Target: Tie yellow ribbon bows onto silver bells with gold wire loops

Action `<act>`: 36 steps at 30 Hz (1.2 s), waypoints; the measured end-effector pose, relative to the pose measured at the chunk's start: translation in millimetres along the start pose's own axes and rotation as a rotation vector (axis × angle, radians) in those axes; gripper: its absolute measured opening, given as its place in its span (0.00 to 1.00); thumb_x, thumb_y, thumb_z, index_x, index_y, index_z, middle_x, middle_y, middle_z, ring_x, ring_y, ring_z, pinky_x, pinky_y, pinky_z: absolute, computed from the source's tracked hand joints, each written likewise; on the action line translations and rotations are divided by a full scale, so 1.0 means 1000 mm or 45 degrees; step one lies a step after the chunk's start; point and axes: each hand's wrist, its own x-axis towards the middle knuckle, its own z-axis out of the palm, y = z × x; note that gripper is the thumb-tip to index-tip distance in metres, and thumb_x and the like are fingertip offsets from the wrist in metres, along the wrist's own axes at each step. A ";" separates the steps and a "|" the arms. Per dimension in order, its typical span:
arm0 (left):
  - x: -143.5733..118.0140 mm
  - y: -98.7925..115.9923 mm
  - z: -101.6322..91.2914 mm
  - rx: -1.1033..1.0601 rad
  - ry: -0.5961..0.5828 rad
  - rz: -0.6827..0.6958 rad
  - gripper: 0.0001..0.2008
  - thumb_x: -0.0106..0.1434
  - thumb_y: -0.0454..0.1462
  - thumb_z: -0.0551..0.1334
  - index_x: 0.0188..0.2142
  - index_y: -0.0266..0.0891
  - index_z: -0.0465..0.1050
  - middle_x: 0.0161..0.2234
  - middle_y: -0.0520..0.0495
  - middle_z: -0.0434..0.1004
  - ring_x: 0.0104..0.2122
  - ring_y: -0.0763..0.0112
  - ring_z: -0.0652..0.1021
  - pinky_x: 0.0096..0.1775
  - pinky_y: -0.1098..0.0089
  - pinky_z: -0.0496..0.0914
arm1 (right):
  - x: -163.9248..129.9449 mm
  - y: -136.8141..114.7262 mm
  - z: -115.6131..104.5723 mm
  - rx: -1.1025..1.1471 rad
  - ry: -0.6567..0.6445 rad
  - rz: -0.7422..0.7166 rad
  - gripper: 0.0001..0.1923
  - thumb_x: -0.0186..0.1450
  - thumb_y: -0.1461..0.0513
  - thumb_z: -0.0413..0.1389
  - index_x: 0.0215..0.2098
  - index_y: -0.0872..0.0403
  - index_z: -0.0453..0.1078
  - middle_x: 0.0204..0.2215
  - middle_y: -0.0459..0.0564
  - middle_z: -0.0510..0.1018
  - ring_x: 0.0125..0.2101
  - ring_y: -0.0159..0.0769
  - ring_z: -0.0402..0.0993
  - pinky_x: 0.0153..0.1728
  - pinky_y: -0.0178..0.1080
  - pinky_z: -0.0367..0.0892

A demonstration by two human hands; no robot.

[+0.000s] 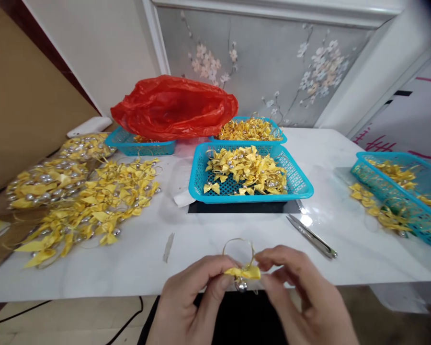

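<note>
Both of my hands meet at the table's near edge around one small yellow ribbon bow [244, 272]. A silver bell [241, 285] hangs under it and a thin gold loop [238, 247] rises above it. My left hand [190, 302] pinches the bow's left end between thumb and fingers. My right hand [301, 297] pinches its right end. A pair of small metal scissors [311, 236] lies on the white table [136, 258] just right of my hands.
A blue basket [301, 184] of bows sits straight ahead, another [395, 189] at the right edge, two more behind under a red plastic bag [174, 108]. A big pile of finished bows [100, 201] covers the table's left side. A scrap of paper [168, 247] lies near my left hand.
</note>
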 end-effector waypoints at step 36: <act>0.003 0.001 -0.003 0.194 0.070 -0.048 0.12 0.68 0.30 0.55 0.43 0.49 0.72 0.37 0.57 0.81 0.29 0.78 0.83 0.30 0.82 0.78 | 0.000 -0.004 -0.005 1.383 -0.806 0.768 0.23 0.58 0.53 0.69 0.43 0.50 0.63 0.22 0.41 0.74 0.21 0.23 0.67 0.24 0.27 0.59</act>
